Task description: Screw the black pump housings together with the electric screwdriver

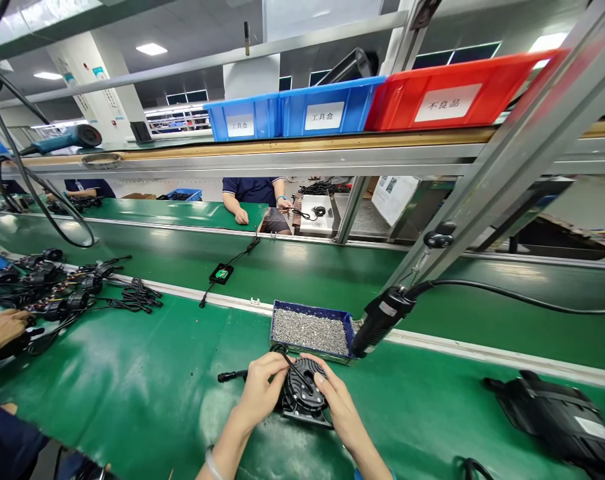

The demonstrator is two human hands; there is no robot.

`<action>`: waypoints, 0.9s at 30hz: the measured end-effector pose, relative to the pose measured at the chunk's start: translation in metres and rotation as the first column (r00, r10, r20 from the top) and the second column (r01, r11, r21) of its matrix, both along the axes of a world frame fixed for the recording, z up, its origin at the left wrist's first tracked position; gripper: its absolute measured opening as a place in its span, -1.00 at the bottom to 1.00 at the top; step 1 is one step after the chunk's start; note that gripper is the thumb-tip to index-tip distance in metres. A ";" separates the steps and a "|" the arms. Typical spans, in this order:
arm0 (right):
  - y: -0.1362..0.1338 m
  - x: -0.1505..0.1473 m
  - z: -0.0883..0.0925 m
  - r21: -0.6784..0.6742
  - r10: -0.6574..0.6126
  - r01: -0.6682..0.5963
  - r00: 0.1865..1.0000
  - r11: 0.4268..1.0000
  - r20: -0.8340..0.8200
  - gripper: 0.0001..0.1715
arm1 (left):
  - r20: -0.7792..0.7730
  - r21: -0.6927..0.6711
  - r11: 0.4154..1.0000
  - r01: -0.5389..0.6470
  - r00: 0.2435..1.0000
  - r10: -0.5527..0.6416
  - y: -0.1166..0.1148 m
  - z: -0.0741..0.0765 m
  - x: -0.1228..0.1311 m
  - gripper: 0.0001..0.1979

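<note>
A round black ridged housing with a cable sits on the green work surface in front of me. My left hand is closed at its left side, thumb and fingers pinching the black cable that loops over the top. Out to the left of that hand sticks a cable connector. My right hand grips the housing's right edge, thumb on its top face. Just behind both hands stands a blue tray full of small silver screws. The housing's underside is hidden.
A black electric screwdriver hangs right of the tray. Black wired parts lie piled at left by a co-worker's hand. A black bag-like item lies right. Bins stand on the overhead shelf. Another person sits opposite.
</note>
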State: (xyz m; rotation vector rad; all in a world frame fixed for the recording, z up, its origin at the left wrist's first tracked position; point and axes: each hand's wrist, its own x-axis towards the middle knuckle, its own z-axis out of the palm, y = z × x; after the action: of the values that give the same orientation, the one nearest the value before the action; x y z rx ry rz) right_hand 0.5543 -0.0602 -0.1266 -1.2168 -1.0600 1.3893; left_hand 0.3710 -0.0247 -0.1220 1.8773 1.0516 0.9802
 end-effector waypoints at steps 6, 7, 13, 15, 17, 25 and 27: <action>0.002 -0.001 0.002 0.021 0.018 -0.017 0.999 1.000 -0.043 -0.37 | 0.068 -0.044 0.986 0.162 0.985 -0.159 -0.025 -0.027 0.000 0.06; 0.002 -0.001 0.001 0.031 0.031 -0.029 0.999 0.999 -0.044 -0.39 | 0.048 -0.014 0.981 0.194 0.980 -0.194 -0.024 -0.030 0.002 0.15; 0.004 0.014 -0.008 0.327 -0.263 0.175 0.932 0.929 0.250 -0.50 | 0.076 0.197 0.950 0.241 0.963 -0.260 -0.008 -0.041 0.012 -0.33; 0.013 0.027 0.001 0.509 -0.603 0.429 0.759 0.747 0.244 -0.46 | 0.089 0.238 0.942 0.235 0.961 -0.262 -0.005 -0.045 0.012 -0.33; 0.028 0.044 0.015 0.613 -0.815 0.580 0.544 0.536 0.198 -0.28 | 0.105 0.264 0.936 0.231 0.958 -0.266 -0.004 -0.048 0.012 -0.32; 0.062 0.077 0.058 0.429 -0.461 0.323 0.846 0.843 0.268 -0.45 | 0.083 0.191 0.971 0.141 0.984 -0.160 -0.009 -0.048 0.016 -0.38; 0.048 0.070 0.077 0.394 -0.439 0.341 0.878 0.854 0.193 -0.46 | 0.073 0.184 0.975 0.124 0.987 -0.140 -0.010 -0.048 0.016 -0.38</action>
State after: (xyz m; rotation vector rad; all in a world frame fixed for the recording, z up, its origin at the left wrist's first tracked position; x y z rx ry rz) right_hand 0.6247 -0.0118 -0.0499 -1.2924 -1.1120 0.6889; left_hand 0.3873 -0.0350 -0.1698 2.0025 0.7995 1.0967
